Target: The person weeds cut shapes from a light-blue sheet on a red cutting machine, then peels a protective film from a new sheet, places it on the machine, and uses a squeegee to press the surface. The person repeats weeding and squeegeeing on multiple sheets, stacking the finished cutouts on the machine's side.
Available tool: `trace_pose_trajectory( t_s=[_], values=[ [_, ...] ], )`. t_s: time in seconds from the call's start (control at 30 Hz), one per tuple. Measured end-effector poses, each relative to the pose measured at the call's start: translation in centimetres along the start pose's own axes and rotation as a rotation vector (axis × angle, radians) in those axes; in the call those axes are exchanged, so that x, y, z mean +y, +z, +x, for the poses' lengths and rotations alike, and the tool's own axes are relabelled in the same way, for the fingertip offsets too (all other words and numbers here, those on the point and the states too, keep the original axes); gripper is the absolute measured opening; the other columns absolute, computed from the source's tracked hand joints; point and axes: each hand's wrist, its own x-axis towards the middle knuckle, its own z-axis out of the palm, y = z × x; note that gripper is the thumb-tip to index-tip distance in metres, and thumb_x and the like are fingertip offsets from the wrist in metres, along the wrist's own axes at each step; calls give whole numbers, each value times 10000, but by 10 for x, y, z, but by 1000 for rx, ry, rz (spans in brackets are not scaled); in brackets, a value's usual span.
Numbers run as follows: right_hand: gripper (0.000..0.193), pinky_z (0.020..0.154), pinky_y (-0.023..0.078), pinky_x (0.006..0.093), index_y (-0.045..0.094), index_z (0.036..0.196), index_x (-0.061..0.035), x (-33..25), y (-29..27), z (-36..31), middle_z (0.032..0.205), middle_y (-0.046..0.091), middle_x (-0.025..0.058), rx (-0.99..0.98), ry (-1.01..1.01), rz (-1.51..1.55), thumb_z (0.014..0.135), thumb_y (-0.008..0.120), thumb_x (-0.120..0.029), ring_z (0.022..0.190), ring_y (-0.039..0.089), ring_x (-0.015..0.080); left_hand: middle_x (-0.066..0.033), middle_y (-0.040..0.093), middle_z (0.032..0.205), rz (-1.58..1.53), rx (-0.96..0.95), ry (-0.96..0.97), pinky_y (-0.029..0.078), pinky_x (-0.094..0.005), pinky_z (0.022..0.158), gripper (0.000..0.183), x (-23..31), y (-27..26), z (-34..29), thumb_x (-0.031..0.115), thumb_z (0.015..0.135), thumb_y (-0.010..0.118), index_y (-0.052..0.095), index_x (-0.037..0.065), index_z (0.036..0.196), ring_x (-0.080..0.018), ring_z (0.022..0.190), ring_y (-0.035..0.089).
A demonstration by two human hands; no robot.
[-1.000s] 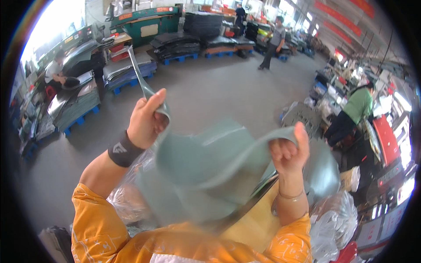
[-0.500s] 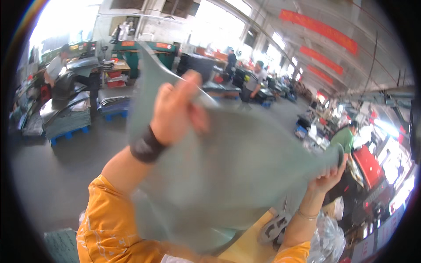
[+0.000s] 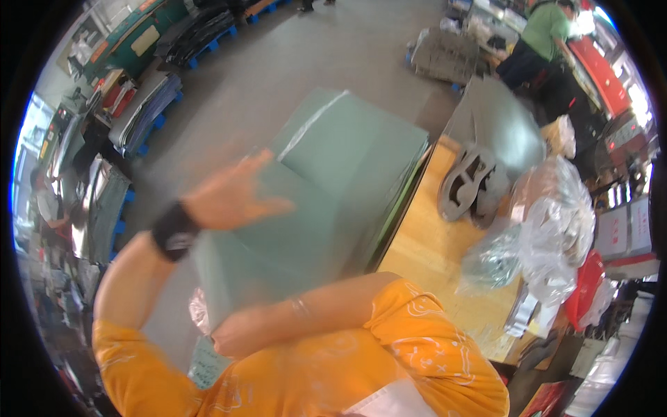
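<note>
While both orange-sleeved arms cross the lower part of the view, the scene reads as follows:

Left hand: the left hand (image 3: pixel 233 194), blurred, fingers spread apart and flat, lies on top of the large pale grey-green flexible sheet (image 3: pixel 313 201); a black wristband (image 3: pixel 174 229) sits just behind it.

Right hand: the right hand (image 3: pixel 240 337) is drawn across the body below the left one, at the near lower edge of the sheet; whether its fingers clamp the sheet cannot be told.

Sheet: folded or draped over a stack of the same material, reaching away from both hands toward the grey concrete floor (image 3: pixel 313 62).

Right of the hands: a yellow wooden table (image 3: pixel 431 257), with dark grey cut-out shaped pieces (image 3: pixel 472 184) on it and crumpled clear plastic bags (image 3: pixel 549 222) beyond them.

Far beyond the right hand: a person in a green shirt (image 3: pixel 549 28) by a red machine (image 3: pixel 604 76).

Left of the left hand: blue pallets stacked with dark sheets (image 3: pixel 146 115).
</note>
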Motion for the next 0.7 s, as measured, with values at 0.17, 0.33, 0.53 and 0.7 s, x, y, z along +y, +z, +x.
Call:
trace_pose_trajectory(
  t_s=[0.17,0.33,0.53,0.7],
  values=[
    [190,664,499,373,691,857,-68,27,75,26,888,668,125,7,-119,-101,798,558,-190,845,639,275,-289,378,1361,37,-833,75,287,-473,1064,1068,23,263,61,753,680,556,333,-24,1378,-410,1291,340],
    [188,676,499,365,690,866,-76,29,97,14,879,665,123,43,-114,43,801,559,-193,852,636,267,-250,551,1183,-93,-866,185,395,-469,985,662,-8,404,-35,549,801,520,529,39,1222,-401,1113,524],
    [186,691,499,356,688,878,-85,22,68,-40,869,662,121,61,-98,202,804,560,-197,860,633,258,-202,609,1124,-54,-1146,-242,471,-428,890,454,27,372,-18,442,816,566,654,69,1059,-353,1046,592],
    [185,703,499,348,687,888,-92,39,86,-90,860,659,119,101,33,533,807,560,-200,866,630,250,-247,624,1053,-192,-1080,-280,478,-430,865,502,43,358,-33,443,825,562,657,-22,988,-348,1016,604]
  ],
)
